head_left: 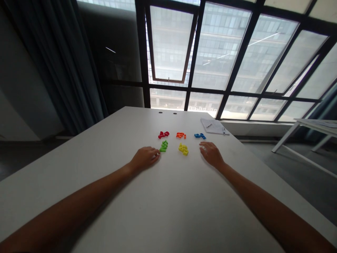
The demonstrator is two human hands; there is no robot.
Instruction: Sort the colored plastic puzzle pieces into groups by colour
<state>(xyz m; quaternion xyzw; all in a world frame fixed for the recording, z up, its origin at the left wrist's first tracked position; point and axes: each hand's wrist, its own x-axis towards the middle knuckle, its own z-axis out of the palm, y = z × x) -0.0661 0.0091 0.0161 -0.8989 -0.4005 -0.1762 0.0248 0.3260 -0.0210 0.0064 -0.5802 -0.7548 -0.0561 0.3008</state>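
Small plastic pieces lie on the white table in piles sorted by colour. My left hand [145,156] rests on the table with its fingers stretched out, the tips right beside the green pieces [163,146]; whether they touch, I cannot tell. On the other side my right hand [211,153] lies with fingers apart and nothing in it, just below the blue pieces [200,136]. Between the hands sit the yellow pieces [183,149]. Farther back are the red pieces [163,134] and the orange pieces [180,135].
Sheets of paper [214,126] with a pen [224,131] lie at the table's back right. Two dark round spots [160,112] mark the far end of the white table [158,211]. Another white table [316,125] stands to the right, and windows rise behind.
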